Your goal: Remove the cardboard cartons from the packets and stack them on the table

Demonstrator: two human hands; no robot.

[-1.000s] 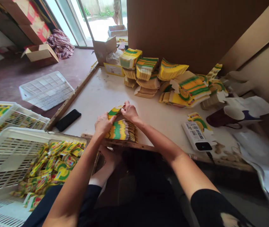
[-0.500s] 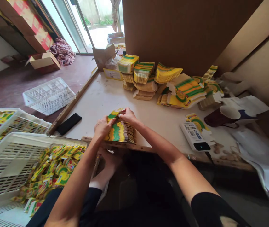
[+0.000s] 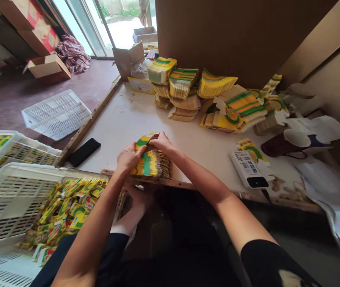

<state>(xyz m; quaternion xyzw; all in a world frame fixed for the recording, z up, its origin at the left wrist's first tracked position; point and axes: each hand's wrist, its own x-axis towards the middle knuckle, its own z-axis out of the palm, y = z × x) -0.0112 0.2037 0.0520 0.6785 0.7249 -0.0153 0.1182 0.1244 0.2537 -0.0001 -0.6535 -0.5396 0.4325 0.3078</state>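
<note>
Near the table's front edge, my left hand (image 3: 127, 156) is closed on a small yellow-and-green carton (image 3: 143, 140), thumb along its near side. The fingers of my right hand (image 3: 161, 142) are pinched together at the carton's right end; what exactly lies between the fingertips is hidden. Just below both hands, a row of flat, folded yellow-and-green cartons (image 3: 151, 164) stands packed on edge on the table.
Bundles of flat cartons (image 3: 184, 83) sit along the back of the white table (image 3: 119, 115). A black phone (image 3: 84, 152) lies at left, a white power bank (image 3: 247, 169) and dark mug (image 3: 277, 144) at right. White crates (image 3: 5, 207) with filled packs stand lower left.
The whole view has shifted slightly, with the back of the table higher in the picture. Both hands stay at the carton, their fingers only slightly moved.
</note>
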